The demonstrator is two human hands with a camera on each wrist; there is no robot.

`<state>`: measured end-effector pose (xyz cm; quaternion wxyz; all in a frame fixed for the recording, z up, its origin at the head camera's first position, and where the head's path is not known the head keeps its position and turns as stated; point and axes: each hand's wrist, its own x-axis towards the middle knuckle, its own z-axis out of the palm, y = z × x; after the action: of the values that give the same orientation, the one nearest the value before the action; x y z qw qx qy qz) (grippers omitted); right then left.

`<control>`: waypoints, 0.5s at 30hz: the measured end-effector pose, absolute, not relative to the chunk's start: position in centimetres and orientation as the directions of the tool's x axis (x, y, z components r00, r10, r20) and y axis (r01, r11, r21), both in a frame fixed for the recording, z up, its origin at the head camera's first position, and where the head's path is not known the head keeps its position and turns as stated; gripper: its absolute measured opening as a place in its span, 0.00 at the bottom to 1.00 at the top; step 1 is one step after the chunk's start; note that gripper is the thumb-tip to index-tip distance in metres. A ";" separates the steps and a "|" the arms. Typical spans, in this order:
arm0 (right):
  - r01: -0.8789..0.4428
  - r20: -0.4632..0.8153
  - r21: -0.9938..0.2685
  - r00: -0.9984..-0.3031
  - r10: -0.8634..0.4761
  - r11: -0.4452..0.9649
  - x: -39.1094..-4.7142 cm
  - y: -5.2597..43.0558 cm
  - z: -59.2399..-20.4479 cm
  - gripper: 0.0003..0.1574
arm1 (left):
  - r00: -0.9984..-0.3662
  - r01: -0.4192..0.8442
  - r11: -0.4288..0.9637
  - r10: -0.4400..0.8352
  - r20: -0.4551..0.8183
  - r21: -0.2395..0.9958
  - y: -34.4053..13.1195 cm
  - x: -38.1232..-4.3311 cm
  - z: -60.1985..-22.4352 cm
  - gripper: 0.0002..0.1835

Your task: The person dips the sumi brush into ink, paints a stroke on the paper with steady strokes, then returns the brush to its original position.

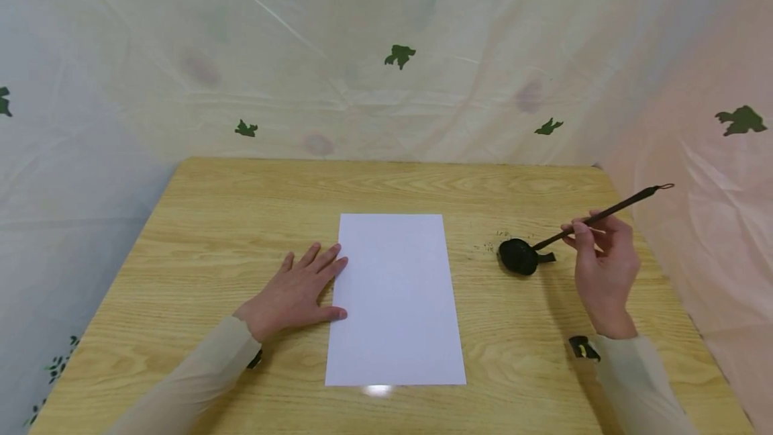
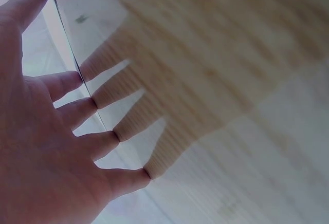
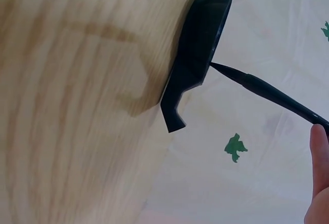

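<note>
A white sheet of paper (image 1: 395, 301) lies upright on the table in the head view. My left hand (image 1: 296, 291) rests with spread fingers on its left edge, the fingertips and thumb touching it. Between the fingers and thumb of my right hand (image 1: 606, 264) I hold a dark calligraphy brush (image 1: 628, 203), slanted, with a hanging loop at its top end. Its tip meets the rim of a black ink dish (image 1: 517, 257) with a short bent handle. In the right wrist view the brush (image 3: 277, 96) touches the edge of the dish (image 3: 198, 39). The dish's inside is too dark to make out.
Small dark specks (image 1: 486, 246) dot the wooden table (image 1: 241, 207) beside the dish. Pale cloth (image 1: 338, 39) with green bird shapes hangs behind the table and at its sides. Each wrist wears a small black device (image 1: 584, 348).
</note>
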<state>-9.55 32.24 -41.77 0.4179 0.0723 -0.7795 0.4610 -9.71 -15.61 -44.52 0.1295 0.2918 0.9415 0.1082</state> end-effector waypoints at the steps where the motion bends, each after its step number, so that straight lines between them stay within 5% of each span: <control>1: -0.495 0.717 -0.658 -0.643 0.271 0.568 -9.6 32.3 -41.9 0.19 | -0.796 0.522 0.806 0.578 -0.181 0.279 -15.6 -9.7 -44.5 0.50; 15: -0.456 0.693 -0.670 -0.666 0.275 0.585 -9.7 32.8 -42.4 0.19 | -0.798 0.518 0.807 0.576 -0.180 0.285 -15.6 -9.7 -44.5 0.50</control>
<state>-9.65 32.78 -42.37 0.4047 0.0572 -0.7929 0.4520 -9.66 -15.64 -44.48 0.1298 0.2903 0.9415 0.1115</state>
